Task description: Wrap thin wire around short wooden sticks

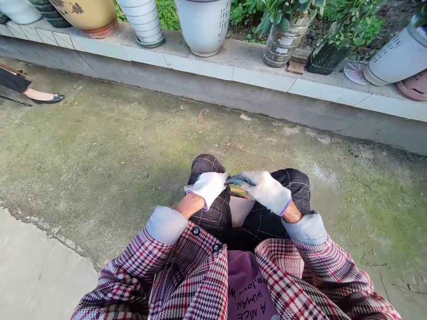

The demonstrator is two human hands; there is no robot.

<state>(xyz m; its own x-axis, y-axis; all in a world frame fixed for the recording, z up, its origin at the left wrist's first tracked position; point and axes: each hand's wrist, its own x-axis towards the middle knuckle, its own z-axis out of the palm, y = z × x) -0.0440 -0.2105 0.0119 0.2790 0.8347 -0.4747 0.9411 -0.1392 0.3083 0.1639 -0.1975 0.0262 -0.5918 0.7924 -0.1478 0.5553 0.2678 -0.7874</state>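
Between the fingers of both hands lay one slender blue-grey object [239,180], tapered toward the left, its exact kind too small to tell.

Left of that object: the person's left hand [208,189], gloved in white knit with a purple cuff. Its fingers [220,178] were pressed together and closed over the object's left end, their tips hidden.

Right of it: the right hand [265,192], in a matching glove. Its fingers [247,177] were likewise pressed together, pinching the object from the other side.

Just below the fingers: a yellow item [237,192], partly hidden, and a pale pinkish sheet [240,210], both resting in the lap.

Under and beside the hands: two knees in dark checked trousers [207,166], held apart.

Behind the wrists: sleeves of a red-and-white plaid jacket [287,275] with pale grey turned-back cuffs, and a pink shirt [248,289] with printed lettering.

Well beyond the fingertips: mossy concrete ground [133,146], then a tiled ledge [200,66] bearing a row of ceramic planters [203,26] and a potted green plant [283,44].

Far up and left of the fingers: another person's foot in a black flat shoe [46,98].
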